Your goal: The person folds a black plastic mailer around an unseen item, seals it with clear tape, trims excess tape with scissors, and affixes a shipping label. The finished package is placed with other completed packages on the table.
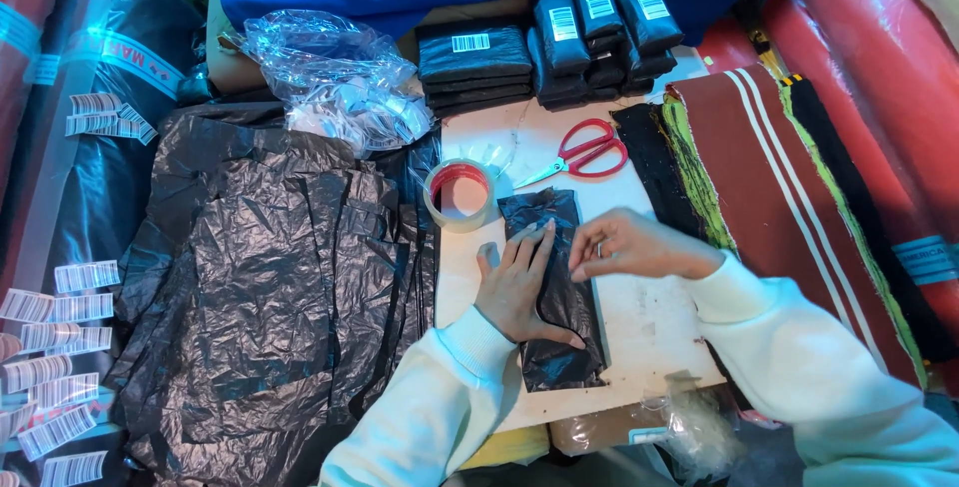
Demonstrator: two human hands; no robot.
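A long black plastic packet [559,292] lies lengthwise on a small white board [649,322]. My left hand [517,285] rests flat on the packet's left side, fingers spread, pressing it down. My right hand [627,244] pinches the packet's right edge near its upper half. Both arms wear pale sleeves. A roll of clear tape [460,193] stands just beyond the packet's far end.
Red-handled scissors [589,154] lie behind the tape. Stacks of wrapped black packets with barcode labels [544,42] sit at the back. Crumpled black bags [270,277] cover the left, clear bags [340,77] behind them, barcode sticker strips [55,367] far left, striped fabric [789,187] on the right.
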